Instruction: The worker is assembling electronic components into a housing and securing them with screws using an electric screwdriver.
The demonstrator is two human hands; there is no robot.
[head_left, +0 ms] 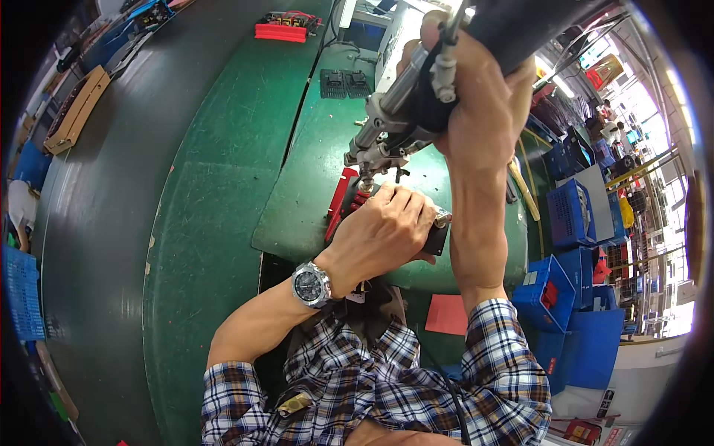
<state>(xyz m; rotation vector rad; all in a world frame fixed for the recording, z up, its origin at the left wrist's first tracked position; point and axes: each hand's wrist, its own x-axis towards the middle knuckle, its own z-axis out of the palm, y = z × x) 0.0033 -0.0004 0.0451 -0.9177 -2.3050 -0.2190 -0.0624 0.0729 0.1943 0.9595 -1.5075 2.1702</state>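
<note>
My left hand (383, 230), with a watch (311, 285) on its wrist, is closed over a red and black assembly (343, 199) on the green worktop. The assembly's red edge shows left of the fingers, and a black end sticks out on the right; its middle is hidden under the hand. My right hand (483, 111) is wrapped round a power screwdriver (394, 100) with a black body and a metal nose. The tool leans down to the left. Its tip is at the assembly's far end, just beyond my left knuckles; whether it touches cannot be made out.
A dark conveyor belt (97, 245) runs along the left. Beyond the assembly lie black moulded pieces (345, 83) and a red part with wires (282, 28). A red sheet (445, 314) lies near my right forearm. Blue bins (547, 293) stand at the right.
</note>
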